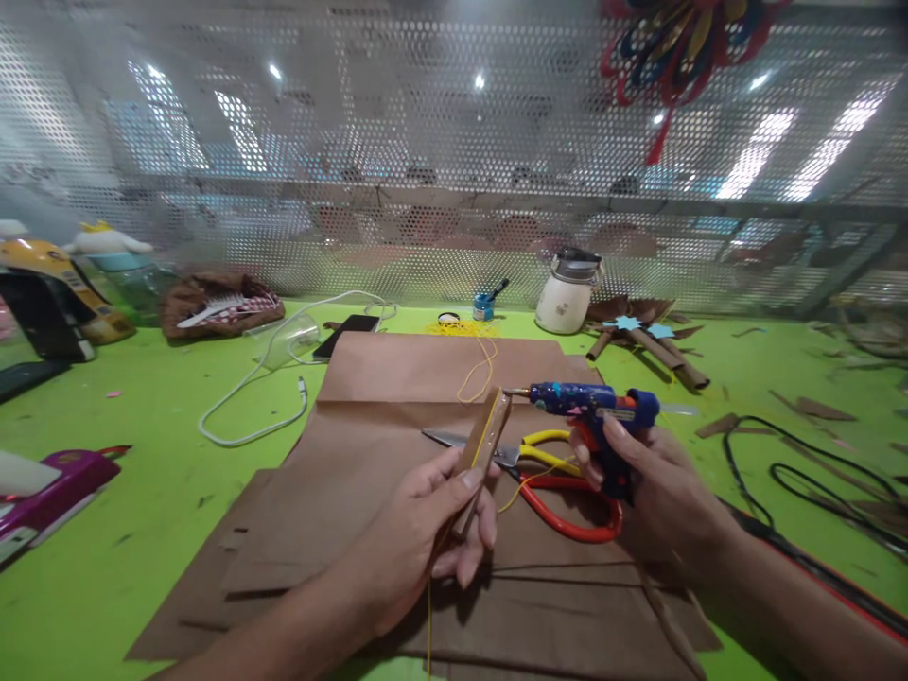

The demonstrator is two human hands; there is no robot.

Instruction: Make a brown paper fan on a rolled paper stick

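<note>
My left hand (pixel 440 511) pinches a narrow folded strip of brown paper or card (pixel 495 416), held tilted upward. A yellow string (pixel 486 427) runs along the strip, and its tail hangs below my hand. Shiny spots that look like glue dot the strip's right face. In my right hand (pixel 656 473) is a blue hot glue gun (pixel 588 399), its metal nozzle at the strip's upper end; I cannot tell whether they touch. Scissors with red and yellow handles (pixel 567 511) lie beneath, partly hidden by both hands. Brown paper sheets (pixel 340 520) are stacked under everything.
A black phone (pixel 355 331) and white cable (pixel 248 440) lie behind left. At the back stand a blue ink pot (pixel 483 305) and white jar (pixel 566 298). Rolled brown paper pieces (pixel 653 345) sit right, near a black cord (pixel 762 454). A purple tool (pixel 61 487) lies far left.
</note>
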